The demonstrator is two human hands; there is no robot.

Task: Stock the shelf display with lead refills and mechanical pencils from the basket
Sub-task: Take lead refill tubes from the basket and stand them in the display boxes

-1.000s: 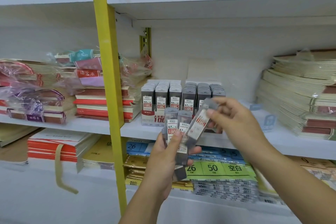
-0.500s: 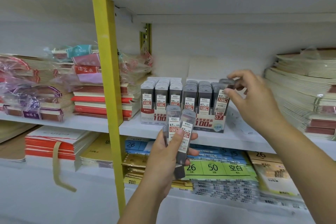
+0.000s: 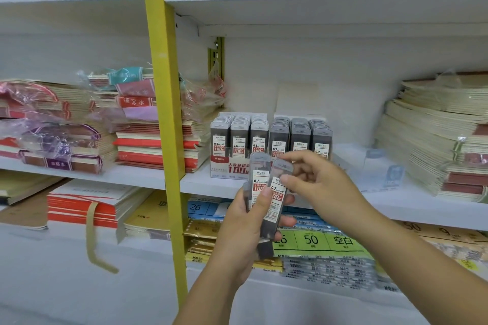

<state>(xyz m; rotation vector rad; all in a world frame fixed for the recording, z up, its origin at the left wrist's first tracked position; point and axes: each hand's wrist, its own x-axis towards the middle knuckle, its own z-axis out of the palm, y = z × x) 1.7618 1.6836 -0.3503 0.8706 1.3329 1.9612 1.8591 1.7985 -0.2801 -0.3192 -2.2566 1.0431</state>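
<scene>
My left hand grips a fan of grey lead refill cases with white and red 0.7 labels, held upright in front of the shelf edge. My right hand pinches the top of the rightmost case in that fan. Behind them on the white shelf stand two display boxes: the left box holds 0.5 refills, the right box holds 0.7 refills, both in full rows. No basket or mechanical pencils are in view.
A yellow upright post divides the shelving. Stacks of notebooks lie left of the boxes, and cream booklets pile at the right. Flat packets and number cards fill the shelf below.
My right hand put one refill case into the right display box, then came back down to the fan in my left hand and now pinches another case.
</scene>
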